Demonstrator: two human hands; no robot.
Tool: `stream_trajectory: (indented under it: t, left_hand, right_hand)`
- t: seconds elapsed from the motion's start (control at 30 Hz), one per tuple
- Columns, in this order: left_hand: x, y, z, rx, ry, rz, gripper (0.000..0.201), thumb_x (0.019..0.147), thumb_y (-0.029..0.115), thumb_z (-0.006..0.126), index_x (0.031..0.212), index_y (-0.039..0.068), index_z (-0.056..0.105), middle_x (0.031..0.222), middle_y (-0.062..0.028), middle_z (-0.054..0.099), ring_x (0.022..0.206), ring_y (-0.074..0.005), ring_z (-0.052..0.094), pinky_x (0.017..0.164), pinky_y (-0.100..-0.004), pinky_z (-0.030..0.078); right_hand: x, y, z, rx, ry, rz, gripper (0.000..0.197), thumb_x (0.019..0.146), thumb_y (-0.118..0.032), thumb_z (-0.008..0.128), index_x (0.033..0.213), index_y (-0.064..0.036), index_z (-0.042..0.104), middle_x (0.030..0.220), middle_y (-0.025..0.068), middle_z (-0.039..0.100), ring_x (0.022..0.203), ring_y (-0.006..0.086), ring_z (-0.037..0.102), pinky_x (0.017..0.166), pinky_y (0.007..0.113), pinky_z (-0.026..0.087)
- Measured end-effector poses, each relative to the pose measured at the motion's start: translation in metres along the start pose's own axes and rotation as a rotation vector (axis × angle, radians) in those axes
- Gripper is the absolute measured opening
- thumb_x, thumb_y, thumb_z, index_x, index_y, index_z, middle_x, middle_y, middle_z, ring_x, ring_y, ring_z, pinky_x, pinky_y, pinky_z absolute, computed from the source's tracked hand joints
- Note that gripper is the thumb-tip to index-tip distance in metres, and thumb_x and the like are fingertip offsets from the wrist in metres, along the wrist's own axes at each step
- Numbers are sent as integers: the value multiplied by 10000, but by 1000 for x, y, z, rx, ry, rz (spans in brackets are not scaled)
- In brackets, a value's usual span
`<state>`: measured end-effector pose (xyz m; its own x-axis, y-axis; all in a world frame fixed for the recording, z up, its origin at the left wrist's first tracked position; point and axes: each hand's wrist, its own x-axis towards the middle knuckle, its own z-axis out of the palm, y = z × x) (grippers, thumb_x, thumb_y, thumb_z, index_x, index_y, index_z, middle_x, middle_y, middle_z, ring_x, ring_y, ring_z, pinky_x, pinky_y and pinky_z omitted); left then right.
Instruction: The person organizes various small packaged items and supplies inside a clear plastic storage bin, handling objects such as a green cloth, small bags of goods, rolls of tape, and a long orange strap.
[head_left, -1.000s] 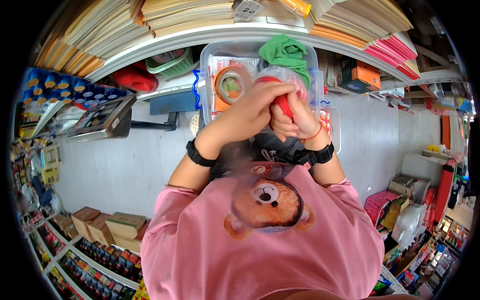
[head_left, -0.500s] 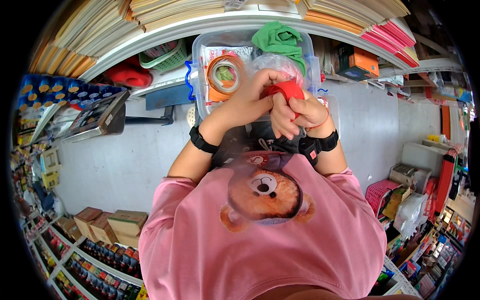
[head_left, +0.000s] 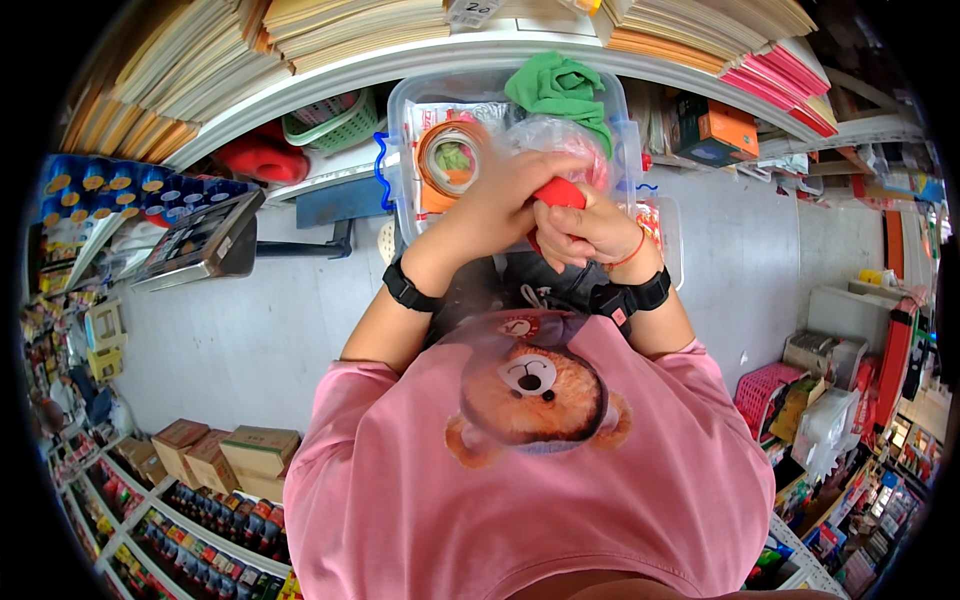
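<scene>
Both hands are together in front of my chest, over the near side of a clear plastic bin (head_left: 398, 105). Between them is a soft red strip (head_left: 561, 193), like ribbon or cloth, bunched into a small, tight bundle. My right hand (head_left: 590, 228) is closed round it, thumb on top. My left hand (head_left: 497, 205) curls its fingers over the bundle's far side, and its fingertips are partly hidden. In the bin just beyond are an orange and white roll (head_left: 436, 152), a crumpled green cloth (head_left: 556, 85) and a clear plastic bag (head_left: 545, 132) with something pinkish inside.
A shelf edge (head_left: 360, 58) with stacked envelopes (head_left: 190, 75) runs behind the bin. A scale-like device (head_left: 200, 240) stands at left on an arm. Cardboard boxes (head_left: 255, 450) sit at lower left, a pink basket (head_left: 758, 395) at right. Grey floor (head_left: 250, 340) lies around me.
The red strip was a broad, loose loop across my fingers and is now a compact bundle. My right fingers have curled in tighter around it, and both hands stay close together.
</scene>
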<state>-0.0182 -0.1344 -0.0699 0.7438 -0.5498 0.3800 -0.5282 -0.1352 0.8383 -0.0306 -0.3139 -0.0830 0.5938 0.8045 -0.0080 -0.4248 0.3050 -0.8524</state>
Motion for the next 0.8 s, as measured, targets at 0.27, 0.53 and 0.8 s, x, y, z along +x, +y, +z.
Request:
stream_trajectory:
  t: [0.27,0.53,0.8]
  left_hand:
    - [-9,-4,5,-207,-21,-269,323,963,131,502,1265,16,518,1177,-126,600,1131,-224,555,949,-345,437]
    - [-14,-3,15,-386,-254,-581,240,1016,221,454,1059,24,586,746,-15,576,619,-89,574,564,-239,447]
    - [-13,-6,5,-331,-138,-463,255,958,218,579,831,20,678,795,-28,602,727,-107,565,649,-251,442]
  right_hand:
    - [1,-1,-4,216,30,-264,456,992,-449,464,658,-144,410,489,-67,333,404,86,360,462,274,369]
    - [-2,-24,-16,223,326,-603,341,979,-444,500,858,-127,464,635,-49,348,622,117,391,701,318,410]
    - [-8,-25,-25,66,648,-663,433,968,-487,492,1085,-73,537,713,-29,407,722,142,458,810,380,472]
